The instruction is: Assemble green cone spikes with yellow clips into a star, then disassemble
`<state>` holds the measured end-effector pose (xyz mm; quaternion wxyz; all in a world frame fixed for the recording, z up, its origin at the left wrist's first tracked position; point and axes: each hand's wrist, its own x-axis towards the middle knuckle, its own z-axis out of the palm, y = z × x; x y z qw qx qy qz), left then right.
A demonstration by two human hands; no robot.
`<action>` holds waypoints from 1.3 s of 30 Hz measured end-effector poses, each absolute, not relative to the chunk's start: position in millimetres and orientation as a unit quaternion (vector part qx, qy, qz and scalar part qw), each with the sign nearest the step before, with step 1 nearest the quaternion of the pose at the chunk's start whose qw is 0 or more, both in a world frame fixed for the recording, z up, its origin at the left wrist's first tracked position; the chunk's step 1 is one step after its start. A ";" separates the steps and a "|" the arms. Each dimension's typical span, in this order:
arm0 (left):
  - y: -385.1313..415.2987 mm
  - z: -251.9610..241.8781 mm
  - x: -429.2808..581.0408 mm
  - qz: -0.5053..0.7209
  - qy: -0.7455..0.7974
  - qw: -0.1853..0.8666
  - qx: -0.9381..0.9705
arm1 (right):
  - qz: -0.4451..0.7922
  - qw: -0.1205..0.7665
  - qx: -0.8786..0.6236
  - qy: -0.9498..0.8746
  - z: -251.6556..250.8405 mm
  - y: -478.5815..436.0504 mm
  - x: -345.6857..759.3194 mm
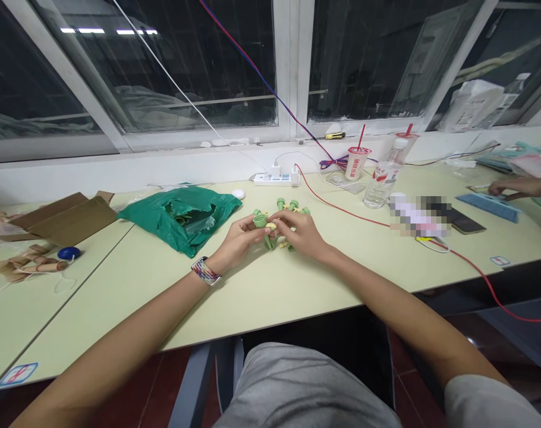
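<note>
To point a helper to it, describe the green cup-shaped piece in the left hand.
On the pale green desk below the window, find the left hand, with its multicoloured wristband. At its fingertips sits a small green cup-shaped piece, whose wide round end sets it apart from the slimmer loose green pieces beyond.

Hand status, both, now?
Left hand: closed, holding a green piece.
Right hand: curled, fingertips at a yellow piece; cannot tell if gripping.

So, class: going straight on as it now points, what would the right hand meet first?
The right hand would probably meet the green cup-shaped piece held in the left hand, though depth is unclear.
</note>
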<state>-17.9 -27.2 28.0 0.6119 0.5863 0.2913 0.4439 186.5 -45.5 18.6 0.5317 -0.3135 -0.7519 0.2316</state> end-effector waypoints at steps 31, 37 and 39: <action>-30.4 29.6 -17.6 0.413 0.264 0.664 0.565 | 0.004 0.420 -0.358 -0.834 20.9 -50.9 194.6; -31.2 26.3 -15.0 0.456 0.287 0.590 0.602 | 0.159 0.376 -0.395 -0.823 24.0 -48.3 190.3; -31.3 25.6 -14.5 0.461 0.292 0.588 0.597 | 0.222 0.378 -0.404 -0.803 24.9 -48.5 189.1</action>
